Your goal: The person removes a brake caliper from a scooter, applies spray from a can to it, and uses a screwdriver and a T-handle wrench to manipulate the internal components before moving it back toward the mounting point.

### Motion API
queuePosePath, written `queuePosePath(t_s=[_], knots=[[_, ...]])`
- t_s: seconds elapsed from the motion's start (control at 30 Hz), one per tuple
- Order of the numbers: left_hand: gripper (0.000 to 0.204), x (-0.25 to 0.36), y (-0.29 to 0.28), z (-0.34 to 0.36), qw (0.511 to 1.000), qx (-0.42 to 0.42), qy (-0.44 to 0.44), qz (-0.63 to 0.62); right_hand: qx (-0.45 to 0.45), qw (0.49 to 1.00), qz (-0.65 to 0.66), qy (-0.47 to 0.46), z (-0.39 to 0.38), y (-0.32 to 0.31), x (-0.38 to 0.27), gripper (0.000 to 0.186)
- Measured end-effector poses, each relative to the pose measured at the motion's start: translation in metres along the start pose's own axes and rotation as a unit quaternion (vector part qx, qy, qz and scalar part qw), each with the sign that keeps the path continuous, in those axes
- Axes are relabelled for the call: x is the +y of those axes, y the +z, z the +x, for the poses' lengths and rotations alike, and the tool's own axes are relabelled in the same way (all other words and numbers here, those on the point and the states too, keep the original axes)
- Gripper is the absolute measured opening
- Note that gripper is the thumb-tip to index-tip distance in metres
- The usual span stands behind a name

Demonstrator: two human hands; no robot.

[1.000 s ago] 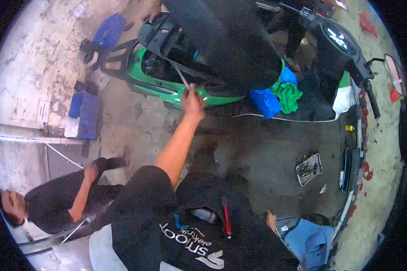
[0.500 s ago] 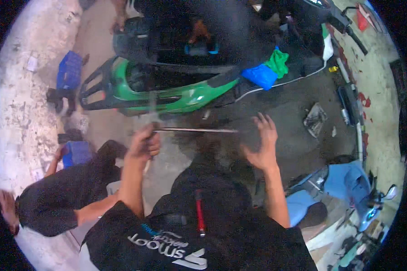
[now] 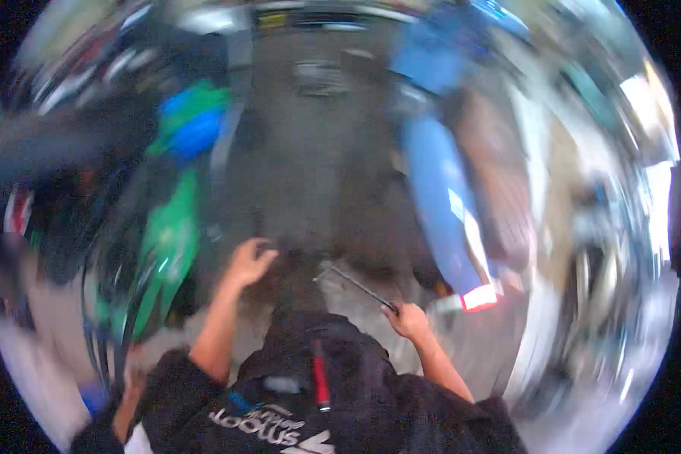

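Observation:
My right hand point(image 3: 412, 321) is closed around one end of a long thin metal rod tool point(image 3: 359, 285). The rod slants up and to the left from my fist, and its far end seems to have a short crosspiece or bend. Blur keeps me from telling the exact kind of tool. To the left, apart from the rod, my left hand point(image 3: 251, 262) hangs in the air with its thumb and fingers apart and slightly curled. A red-handled slim tool point(image 3: 321, 382) lies against the front of my dark shirt.
A green scooter point(image 3: 170, 234) stands on my left, with a blue and green cloth or bag point(image 3: 193, 125) on it. On my right is a light-blue scooter point(image 3: 439, 189) with a lit red rear lamp point(image 3: 478, 298). Dark floor point(image 3: 303, 159) runs between them. Motion blurs the edges.
My view has turned to the right, bringing the green scooter to my left and the blue one up alongside. The rod has passed from my left hand to my right hand.

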State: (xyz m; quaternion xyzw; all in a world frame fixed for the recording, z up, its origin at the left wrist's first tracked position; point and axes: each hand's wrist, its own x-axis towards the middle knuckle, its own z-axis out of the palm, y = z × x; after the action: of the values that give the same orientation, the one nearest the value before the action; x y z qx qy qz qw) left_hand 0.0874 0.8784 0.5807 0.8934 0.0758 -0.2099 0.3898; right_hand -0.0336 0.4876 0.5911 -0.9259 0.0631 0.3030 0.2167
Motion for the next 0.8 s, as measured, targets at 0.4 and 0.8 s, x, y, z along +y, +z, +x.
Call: queuePosePath(t_s=[0.4, 0.8], knots=[[0.022, 0.499, 0.152, -0.299, 0.420, -0.059, 0.854, -0.302, 0.328, 0.693, 0.295, 0.570, -0.499, 0.306, 0.226, 0.051], [0.027, 0.684, 0.287, -0.435, 0.320, -0.157, 0.864, -0.357, 0.439, 0.472, 0.497, 0.581, -0.513, 0.292, 0.341, 0.053]])
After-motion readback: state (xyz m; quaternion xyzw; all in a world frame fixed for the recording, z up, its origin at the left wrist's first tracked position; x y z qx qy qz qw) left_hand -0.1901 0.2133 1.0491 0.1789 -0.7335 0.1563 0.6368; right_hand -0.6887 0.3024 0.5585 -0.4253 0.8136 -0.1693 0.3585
